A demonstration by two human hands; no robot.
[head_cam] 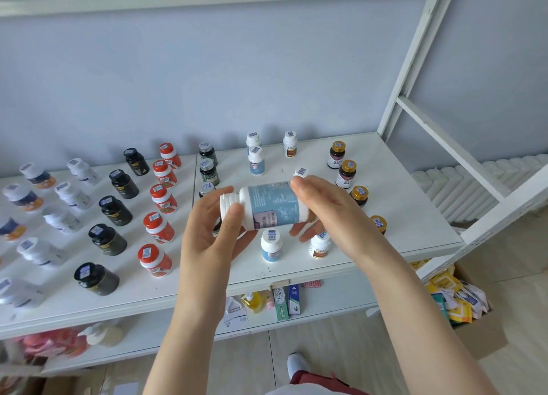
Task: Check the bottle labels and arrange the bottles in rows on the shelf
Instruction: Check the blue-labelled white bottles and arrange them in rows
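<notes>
Bottle [268, 209] sideways, blue label [274, 200], print unreadable

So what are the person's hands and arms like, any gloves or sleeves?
No gloves: the left hand and right hand are bare. Both forearms are uncovered down to the picture's edge, with no sleeve, watch or bracelet in view.

小苏打 on green box [280, 304], held bottle [272, 206] label print too small to read (cap stickers [272, 235] likewise)
</notes>
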